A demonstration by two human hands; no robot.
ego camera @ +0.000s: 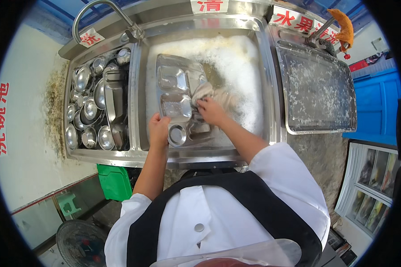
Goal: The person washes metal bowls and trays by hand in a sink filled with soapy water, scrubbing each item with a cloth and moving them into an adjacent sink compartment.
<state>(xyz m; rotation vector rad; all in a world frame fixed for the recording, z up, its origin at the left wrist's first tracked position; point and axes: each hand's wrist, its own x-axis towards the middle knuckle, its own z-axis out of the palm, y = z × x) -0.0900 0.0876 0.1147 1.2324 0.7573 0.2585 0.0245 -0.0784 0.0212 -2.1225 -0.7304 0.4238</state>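
Observation:
A stainless steel compartment tray point(175, 103) is tilted over the soapy water in the middle sink basin point(142, 100). My left hand point(158, 128) grips the tray by its near left edge, thumb on top. In my right hand point(211, 110) is a wet, pale cloth point(204, 91), pressed against the right side of the tray; part of the cloth trails blurred into the water. White foam point(244, 60) covers much of the basin, with a patch of murky water showing beside the tray. The tray's right compartments are partly hidden by my hand and the cloth.
The left basin holds several steel bowls point(83, 78) and a steel tray point(115, 103) standing on edge in water. A curved faucet point(102, 3) rises behind it. At right lies a large wet metal sheet pan point(315, 90); an orange cloth point(342, 28) hangs on another faucet.

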